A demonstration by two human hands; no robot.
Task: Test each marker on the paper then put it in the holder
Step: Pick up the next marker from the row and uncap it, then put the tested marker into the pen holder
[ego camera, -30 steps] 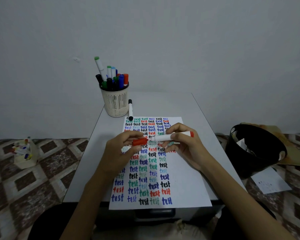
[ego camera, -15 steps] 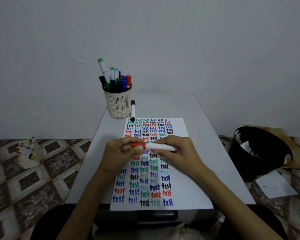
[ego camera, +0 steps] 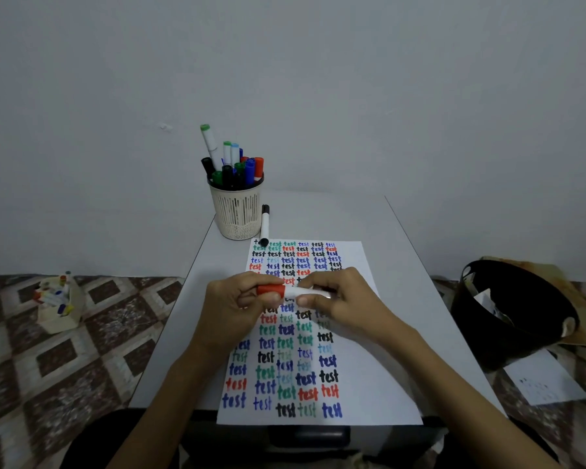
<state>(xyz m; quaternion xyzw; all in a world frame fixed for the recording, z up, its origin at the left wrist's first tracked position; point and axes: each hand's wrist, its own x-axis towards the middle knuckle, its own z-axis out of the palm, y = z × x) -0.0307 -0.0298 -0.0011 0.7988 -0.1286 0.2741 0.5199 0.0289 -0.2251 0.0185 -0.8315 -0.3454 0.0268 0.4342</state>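
A red marker (ego camera: 295,291) with a white barrel lies level between my hands above the paper (ego camera: 359,377), which is covered with rows of coloured "test" words. My left hand (ego camera: 232,306) pinches the red cap (ego camera: 270,289). My right hand (ego camera: 335,296) grips the white barrel. The cap sits on the barrel. A cream slotted holder (ego camera: 236,211) full of several markers stands at the table's far left. A black-capped marker (ego camera: 265,225) lies beside the holder, its tip on the paper's top edge.
The small grey table (ego camera: 396,252) stands against a white wall. A black bin (ego camera: 511,313) with paper scraps sits on the floor to the right, a loose sheet (ego camera: 545,380) beside it. A cream box of markers (ego camera: 59,302) is on the patterned floor to the left.
The hands have drawn together and lowered slightly toward the paper. The red cap, a second ago just off the barrel's end, is pushed on, and my right hand now covers the barrel's far end.
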